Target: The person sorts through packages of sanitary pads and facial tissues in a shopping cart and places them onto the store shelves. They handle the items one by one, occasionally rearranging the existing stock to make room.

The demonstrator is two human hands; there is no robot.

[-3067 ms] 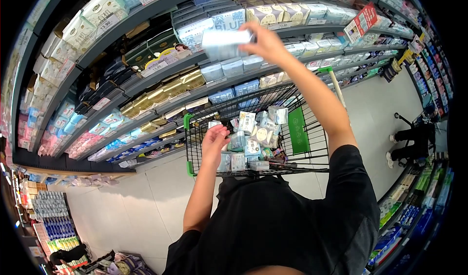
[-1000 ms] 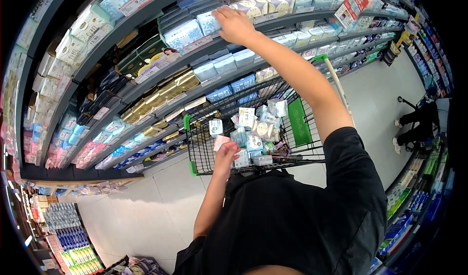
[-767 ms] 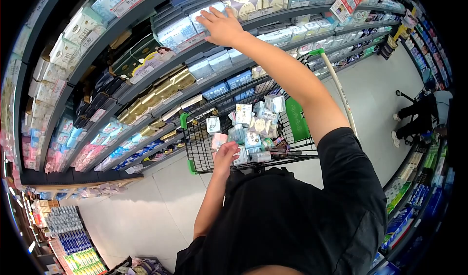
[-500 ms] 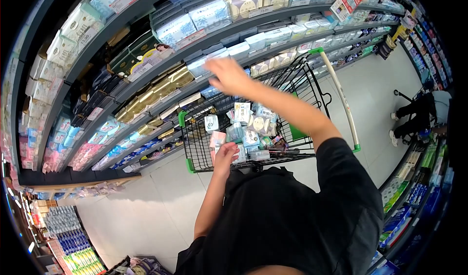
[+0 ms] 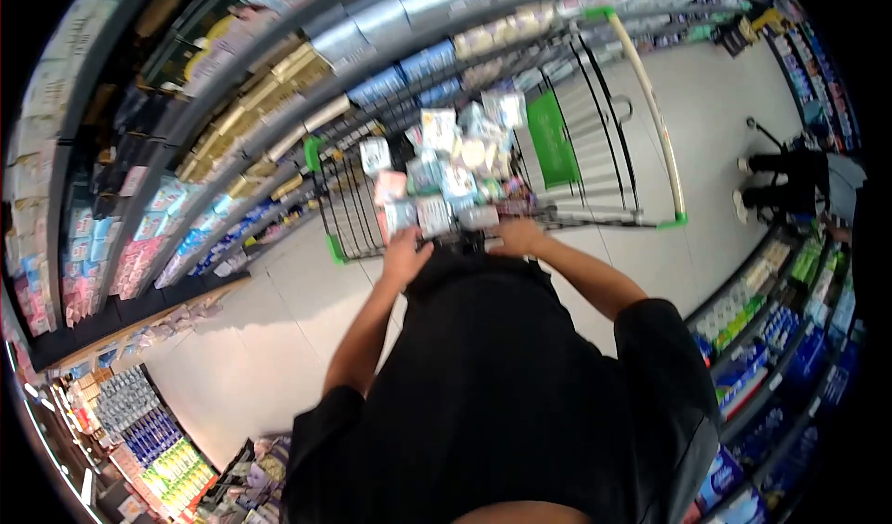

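Note:
A black wire shopping cart (image 5: 348, 216) with green corners stands across in front of me, its long side close to my body. My left hand (image 5: 406, 257) is at the near rim, fingers curled over it beside the packs. My right hand (image 5: 518, 238) grips the same rim further right, by a dark item at my waist. Inside the basket lies a heap of small packs: a white pack (image 5: 438, 129), a pink pack (image 5: 390, 187), a cream pack (image 5: 478, 154) and a blue-white pack (image 5: 458, 182). Blur hides some fingertips.
Shelves of packaged tissues (image 5: 381, 22) curve along the cart's far side. The cart's pale handle (image 5: 650, 115) is at the right. Another person (image 5: 790, 176) stands at the far right, near more shelves (image 5: 771, 357). A stacked goods display (image 5: 149, 431) is at lower left.
My right hand has come down from the shelf to the cart's near rim. My left hand has lowered from above the packs to the rim. The cart appears higher in view.

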